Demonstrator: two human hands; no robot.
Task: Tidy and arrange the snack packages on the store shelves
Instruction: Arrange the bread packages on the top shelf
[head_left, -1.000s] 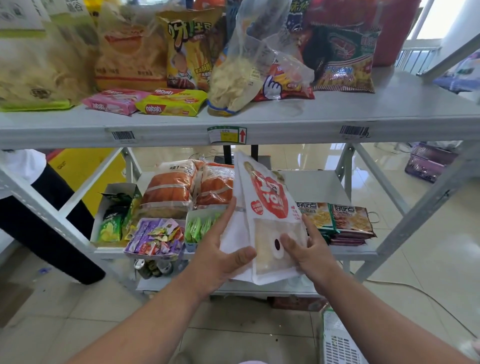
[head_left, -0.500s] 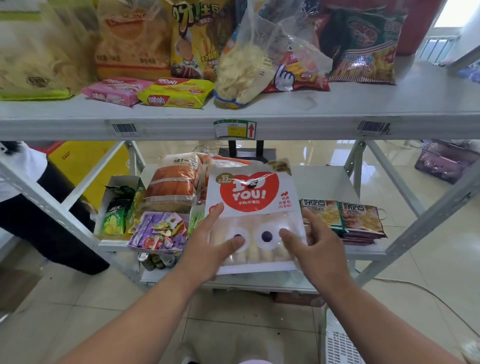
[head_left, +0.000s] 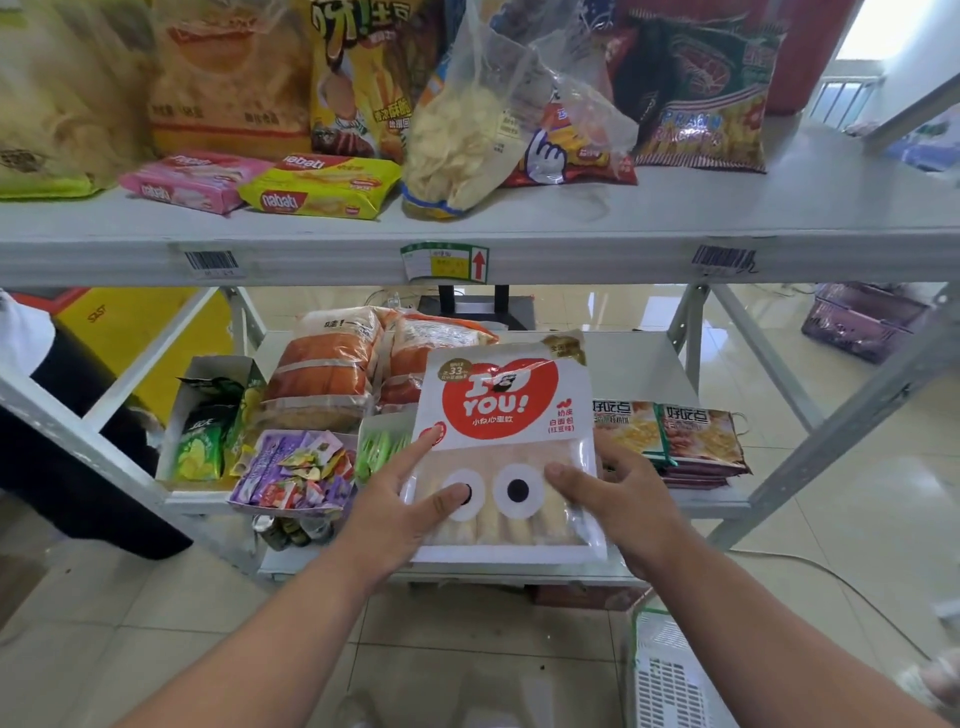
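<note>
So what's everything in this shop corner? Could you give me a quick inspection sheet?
Surface: grey metal upper shelf; lower shelf beneath.
Job's things: white bread pack with red heart, held flat above the lower shelf.
Clutter: yellow Nabati wafers, pink Nabati wafers, prawn cracker bag, orange bread loaves, purple candy box.
Grippers: left hand and right hand grip the pack's sides.
Cables: one cable across the floor.
Surroundings: tiled floor, purple basket, a person at left.
</note>
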